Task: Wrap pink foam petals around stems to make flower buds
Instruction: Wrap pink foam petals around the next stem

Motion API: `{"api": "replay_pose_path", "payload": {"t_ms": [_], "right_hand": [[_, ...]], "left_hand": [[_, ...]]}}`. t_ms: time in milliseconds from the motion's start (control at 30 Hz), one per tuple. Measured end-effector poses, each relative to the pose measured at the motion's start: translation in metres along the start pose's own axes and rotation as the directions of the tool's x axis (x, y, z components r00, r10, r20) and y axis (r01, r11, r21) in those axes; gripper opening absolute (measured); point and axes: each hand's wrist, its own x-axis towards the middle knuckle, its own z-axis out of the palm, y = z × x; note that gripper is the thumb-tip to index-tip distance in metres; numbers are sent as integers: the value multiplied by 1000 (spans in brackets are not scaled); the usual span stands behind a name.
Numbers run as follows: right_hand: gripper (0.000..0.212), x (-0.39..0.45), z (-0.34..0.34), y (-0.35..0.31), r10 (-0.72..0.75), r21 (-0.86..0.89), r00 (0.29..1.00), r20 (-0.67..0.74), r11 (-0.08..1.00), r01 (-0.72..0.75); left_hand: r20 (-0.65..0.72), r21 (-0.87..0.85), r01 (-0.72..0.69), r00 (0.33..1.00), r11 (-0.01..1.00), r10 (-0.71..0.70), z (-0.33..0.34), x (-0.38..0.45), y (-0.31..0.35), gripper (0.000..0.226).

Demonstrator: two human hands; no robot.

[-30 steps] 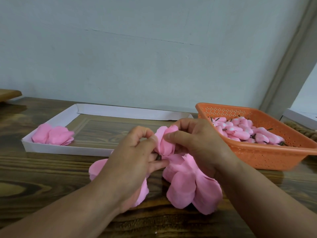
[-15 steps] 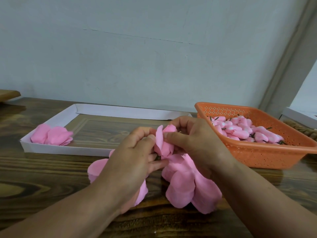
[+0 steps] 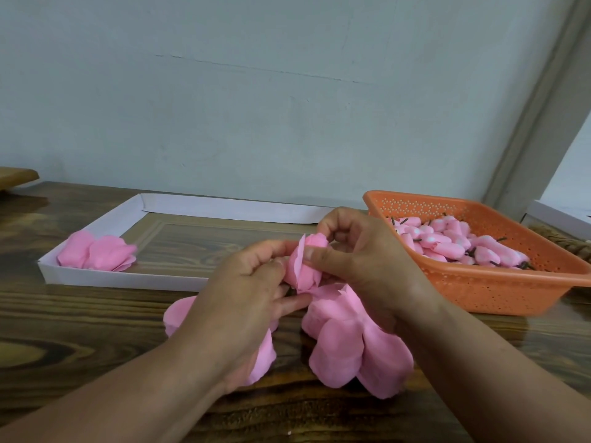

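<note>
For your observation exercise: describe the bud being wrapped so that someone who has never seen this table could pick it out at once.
Start at the orange basket on the wooden table and look just to its left, where the left hand and right hand meet. Pinched between them is the pink bud. Unlike the loose petals lying below it, it is rolled up and held off the table.

Pink petals (image 3: 348, 346), orange perforated basket (image 3: 486, 292), white tray (image 3: 128, 278)

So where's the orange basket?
In the head view the basket sits on the table at the right, just beyond the right hand, with pink buds piled inside it.
</note>
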Motion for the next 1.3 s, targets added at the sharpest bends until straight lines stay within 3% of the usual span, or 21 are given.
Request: {"api": "replay_pose_path", "payload": {"t_ms": [200, 333, 567, 900, 1133, 1300], "right_hand": [[21, 0, -1, 1, 3, 9, 1000, 1, 1000, -3], [20, 1, -3, 0, 16, 17, 1000, 17, 1000, -17], [8, 0, -2, -4, 75, 79, 994, 75, 994, -80], [29, 3, -13, -7, 71, 246, 967, 244, 960, -132], [11, 1, -10, -7, 72, 172, 989, 128, 981, -94], [18, -1, -6, -9, 39, 112, 998, 56, 993, -45]], "left_hand": [[32, 38, -20, 999, 999, 19, 0, 0, -2, 20], [51, 44, -38, 998, 998, 35, -1, 0, -3, 28], [-2, 66, -15, 1000, 998, 15, -1, 0, -3, 22], [-3, 51, -40, 999, 998, 40, -5, 2, 3, 23], [6, 31, -41, 999, 999, 41, -2, 0, 4, 23], [13, 50, -18, 1000, 999, 18, -1, -1, 2, 21]]}}
